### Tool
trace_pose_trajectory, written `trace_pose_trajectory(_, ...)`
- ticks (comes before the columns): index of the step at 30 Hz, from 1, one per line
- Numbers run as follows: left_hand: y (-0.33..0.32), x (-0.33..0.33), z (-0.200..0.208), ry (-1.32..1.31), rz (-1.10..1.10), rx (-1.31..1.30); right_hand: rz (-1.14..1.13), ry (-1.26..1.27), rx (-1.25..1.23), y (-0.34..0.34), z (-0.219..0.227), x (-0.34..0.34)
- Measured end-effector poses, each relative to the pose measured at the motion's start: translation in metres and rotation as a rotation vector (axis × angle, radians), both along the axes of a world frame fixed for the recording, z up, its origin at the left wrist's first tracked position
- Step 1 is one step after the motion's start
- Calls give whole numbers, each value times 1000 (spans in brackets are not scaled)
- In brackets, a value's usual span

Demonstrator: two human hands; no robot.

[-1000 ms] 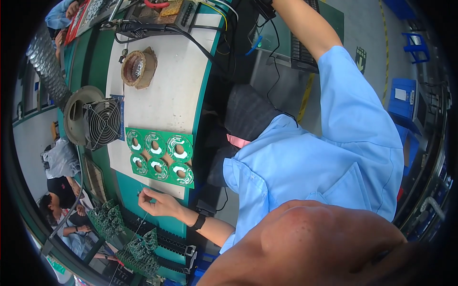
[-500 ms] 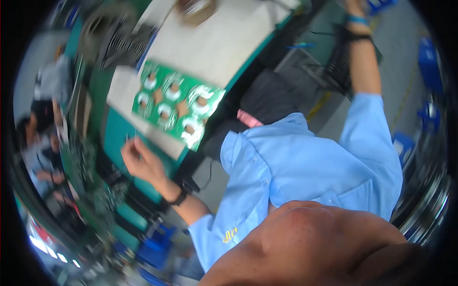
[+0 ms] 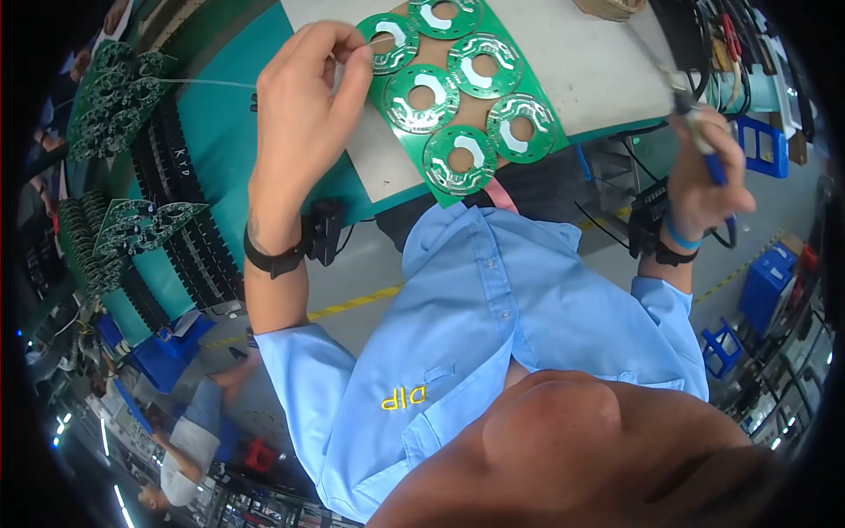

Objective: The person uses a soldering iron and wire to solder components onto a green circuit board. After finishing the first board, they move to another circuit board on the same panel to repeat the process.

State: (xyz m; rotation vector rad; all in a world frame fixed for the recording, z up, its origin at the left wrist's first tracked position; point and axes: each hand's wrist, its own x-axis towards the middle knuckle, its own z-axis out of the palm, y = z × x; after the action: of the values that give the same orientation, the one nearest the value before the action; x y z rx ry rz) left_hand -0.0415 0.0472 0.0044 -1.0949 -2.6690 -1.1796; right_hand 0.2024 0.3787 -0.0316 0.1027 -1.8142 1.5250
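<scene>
A green panel of several ring-shaped circuit boards (image 3: 424, 99), each with a white curved patch, lies on the pale work surface (image 3: 387, 172). Over its left edge, my left hand (image 3: 304, 114) is closed in a pinch on a thin solder wire (image 3: 207, 84). The wire trails left from the hand, and its short front end points over the upper left ring. To the right of the panel, my right hand (image 3: 704, 180) grips a soldering iron (image 3: 695, 123) with a blue handle. Its tip points up and left, slightly blurred and apart from the panel.
On the left stand black slotted racks (image 3: 189, 189) and populated green circuit boards (image 3: 119, 101). A tan bowl-like container (image 3: 612, 7) sits at the far edge. Tools and cables (image 3: 731, 44) crowd the far right. A seated person (image 3: 189, 444) is at lower left.
My left hand has moved from below the panel to over its left edge. My right hand has come nearer, with the soldering iron now visible in it. The whole view has turned.
</scene>
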Motion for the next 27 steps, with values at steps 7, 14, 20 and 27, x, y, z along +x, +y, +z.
trace_pose_trajectory(7,0,-30,-13,-94,-103,-176,298,-236,250,-52,26,-70)
trace_pose_trajectory(14,1,-16,-18,109,-182,-142,273,-310,275,-64,29,-89)
trace_pose_trajectory(20,-1,-17,-22,187,-163,-100,298,-316,306,-62,27,-90)
trace_pose_trajectory(27,-2,-18,-23,222,-174,-101,272,-385,122,-67,24,-87)
